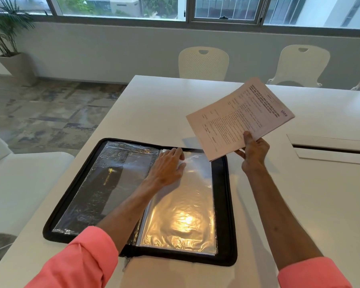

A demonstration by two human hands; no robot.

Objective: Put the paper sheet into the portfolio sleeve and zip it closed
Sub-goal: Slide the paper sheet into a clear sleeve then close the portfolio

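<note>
The portfolio (141, 201) lies opened flat on the white table (279, 194), its zip fully undone around the black edge. The left hand (167, 166) rests with fingers spread and fairly straight on the clear plastic sleeve (181, 213) of the right-hand half, fingertips at the sleeve's top edge, seemingly steadying or parting the opening; whether the opening is actually lifted cannot be told. The right hand (255, 151) pinches the paper sheet (240, 119) by its lower corner, thumb on the printed face, holding it in the air above and just beyond the portfolio's far right corner, clear of the sleeve. It may be more than one sheet; the edge suggests a thin stack. Assessment: opening is complete; insertion has not begun; closing and zipping remain. Legible writing: the word "slice" printed near one corner of the sheet. The remaining print is too small to read. Gold lettering on the left inner panel is unreadable.
</note>
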